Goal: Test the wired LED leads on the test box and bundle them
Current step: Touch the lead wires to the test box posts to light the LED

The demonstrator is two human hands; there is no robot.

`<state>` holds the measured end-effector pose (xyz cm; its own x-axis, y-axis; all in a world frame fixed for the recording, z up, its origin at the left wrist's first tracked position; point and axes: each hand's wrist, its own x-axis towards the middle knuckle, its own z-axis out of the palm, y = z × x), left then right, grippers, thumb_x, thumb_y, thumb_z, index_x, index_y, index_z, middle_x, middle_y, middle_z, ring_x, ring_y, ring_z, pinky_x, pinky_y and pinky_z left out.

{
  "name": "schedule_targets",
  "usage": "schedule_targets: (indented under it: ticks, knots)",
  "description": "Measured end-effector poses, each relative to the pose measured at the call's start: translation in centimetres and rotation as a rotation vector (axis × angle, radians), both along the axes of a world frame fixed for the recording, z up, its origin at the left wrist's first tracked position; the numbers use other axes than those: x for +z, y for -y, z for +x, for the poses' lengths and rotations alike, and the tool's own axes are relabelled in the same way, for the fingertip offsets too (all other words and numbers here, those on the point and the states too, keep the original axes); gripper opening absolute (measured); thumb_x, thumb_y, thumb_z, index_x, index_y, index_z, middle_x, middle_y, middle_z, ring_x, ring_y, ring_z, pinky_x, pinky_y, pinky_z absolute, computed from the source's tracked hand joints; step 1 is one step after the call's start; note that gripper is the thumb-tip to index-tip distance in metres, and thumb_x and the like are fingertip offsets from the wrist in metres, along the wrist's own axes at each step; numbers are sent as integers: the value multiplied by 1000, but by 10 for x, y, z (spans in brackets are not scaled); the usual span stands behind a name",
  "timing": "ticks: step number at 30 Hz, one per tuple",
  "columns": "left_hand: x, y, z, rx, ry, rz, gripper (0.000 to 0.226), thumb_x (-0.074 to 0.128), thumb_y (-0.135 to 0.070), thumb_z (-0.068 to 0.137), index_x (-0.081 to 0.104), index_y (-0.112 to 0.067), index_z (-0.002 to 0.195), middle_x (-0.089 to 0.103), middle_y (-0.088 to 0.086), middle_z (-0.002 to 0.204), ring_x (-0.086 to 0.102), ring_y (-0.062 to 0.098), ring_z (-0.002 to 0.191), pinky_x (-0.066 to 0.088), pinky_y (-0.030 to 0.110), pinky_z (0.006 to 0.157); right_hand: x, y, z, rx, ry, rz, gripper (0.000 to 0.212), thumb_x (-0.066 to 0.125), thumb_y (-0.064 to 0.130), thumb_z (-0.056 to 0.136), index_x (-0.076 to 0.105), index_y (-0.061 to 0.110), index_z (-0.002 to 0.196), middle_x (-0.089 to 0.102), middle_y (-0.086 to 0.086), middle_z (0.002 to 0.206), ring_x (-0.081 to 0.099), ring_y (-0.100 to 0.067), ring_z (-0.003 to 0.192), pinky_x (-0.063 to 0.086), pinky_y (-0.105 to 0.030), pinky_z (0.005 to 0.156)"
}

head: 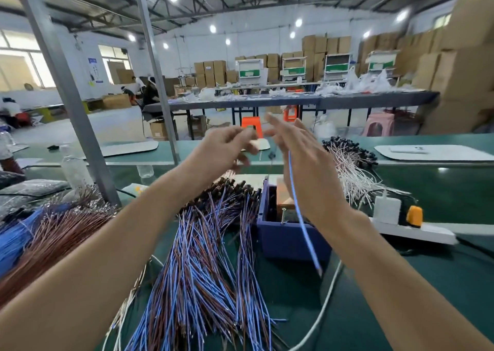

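Observation:
My right hand (pixel 307 169) is raised over the bench with its fingers stretched up and left, blurred by motion. A single blue LED lead (pixel 302 217) hangs down from its thumb side, in front of the dark blue test box (pixel 288 238). My left hand (pixel 227 147) is raised beside it with curled fingers. A small dark LED head (pixel 271 155) shows between the two hands; I cannot tell whether the left fingers pinch it. A loose pile of blue and brown leads (pixel 208 265) lies on the green bench left of the box.
A bundle of white leads (pixel 352 171) lies behind the box on the right. A white power strip (pixel 417 233) with an orange plug (pixel 414 215) sits right of it. Brown and blue wire bundles (pixel 53 233) fill the left. Two metal posts (pixel 69 96) and a plastic bottle (pixel 74 169) stand behind.

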<state>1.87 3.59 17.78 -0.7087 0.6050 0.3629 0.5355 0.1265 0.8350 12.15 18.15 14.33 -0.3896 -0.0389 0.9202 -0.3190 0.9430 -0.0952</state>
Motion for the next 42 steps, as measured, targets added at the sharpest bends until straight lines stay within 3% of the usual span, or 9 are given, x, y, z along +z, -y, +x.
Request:
schedule_targets:
  ticks: [4,11,15,18,21,23,29,37,42]
  knots:
    - [-64,37,-22,6,180,-294,27,45,-11,106,60,-19,126,74,7,108,72,20,92,61,28,78,33,-22,-1,-71,165,-108,54,45,1,105,30,10,156,70,-10,90,63,-14,63,55,-22,60]
    - [-121,26,32,-682,730,-328,36,53,-41,105,56,-33,140,72,15,114,66,27,100,54,36,87,22,-48,0,-167,258,-334,38,41,11,108,50,11,145,68,-1,80,59,0,58,46,-8,49]
    - [-92,35,43,-436,135,-535,18,56,-41,101,66,-42,117,67,-8,91,59,9,80,53,38,78,6,-67,23,-159,250,-567,31,42,14,109,60,11,134,65,-1,75,53,3,44,40,-9,43]
    - [-65,44,41,94,-794,-705,21,64,-37,93,68,-42,113,49,-12,94,44,8,88,48,31,83,-11,-82,43,-35,275,-928,27,42,11,107,64,11,122,57,1,69,43,-3,38,39,-19,40]
    - [-58,39,52,331,-1160,-466,46,87,-12,74,72,-28,115,41,-4,82,45,16,73,52,32,63,-28,-78,59,315,352,-1355,25,43,4,102,65,9,114,49,2,65,40,-9,40,55,-27,49]
    - [-67,30,62,216,-1019,-283,32,73,-16,91,66,-27,119,57,-6,88,60,13,75,58,33,65,-38,-71,65,498,416,-1495,27,42,4,99,63,9,116,51,2,64,40,-9,42,55,-28,50]
    - [-100,-22,92,-157,438,327,25,46,-13,105,71,-9,105,73,2,93,72,18,84,58,26,77,-53,-38,60,467,585,-1479,25,42,20,107,64,18,119,55,4,64,43,-9,42,33,-20,36]
    - [-129,-41,122,-131,572,420,20,44,2,103,48,-7,121,71,8,74,66,21,54,58,29,55,-78,-7,53,361,512,-1498,31,53,38,103,62,13,87,42,6,52,38,-5,34,28,-16,31]
    - [-146,-27,116,-55,521,189,10,53,-10,103,60,-13,111,76,6,89,74,24,76,61,32,66,-97,-9,54,370,587,-1282,34,45,32,107,66,16,85,38,10,50,32,-2,38,28,-14,38]
